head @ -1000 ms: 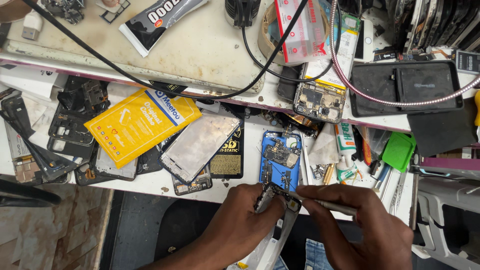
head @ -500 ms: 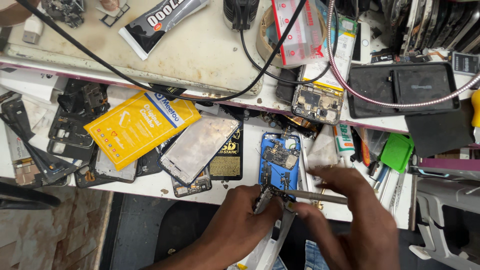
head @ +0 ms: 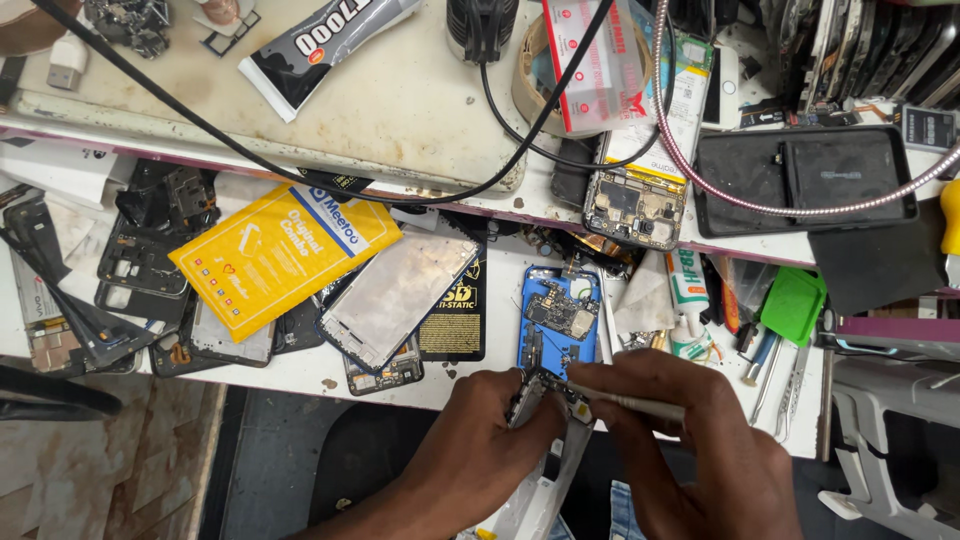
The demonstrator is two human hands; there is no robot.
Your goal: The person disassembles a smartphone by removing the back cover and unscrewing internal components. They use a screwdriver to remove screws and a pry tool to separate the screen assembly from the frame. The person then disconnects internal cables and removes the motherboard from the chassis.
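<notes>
My left hand [head: 478, 437] grips a small phone circuit board [head: 532, 392] at the bench's front edge, held on edge. My right hand [head: 690, 440] holds thin metal tweezers [head: 628, 404], their tip touching the board. Just beyond both hands lies an opened blue phone [head: 557, 318] with its boards and wires exposed. A pale strip of plastic [head: 545, 495] hangs below the hands.
A yellow packet [head: 282, 252], a silver phone back plate [head: 397, 297] and dark phone frames [head: 140, 262] lie left. A glue tube [head: 325, 40], black cables [head: 250, 155], a second opened phone [head: 635, 210], a black tray [head: 805, 180], a green piece [head: 794, 304] and hand tools [head: 780, 365] lie about.
My right hand has shifted slightly and settled, the tweezers' tip now resting on the board. My left hand keeps the board in nearly the same place.
</notes>
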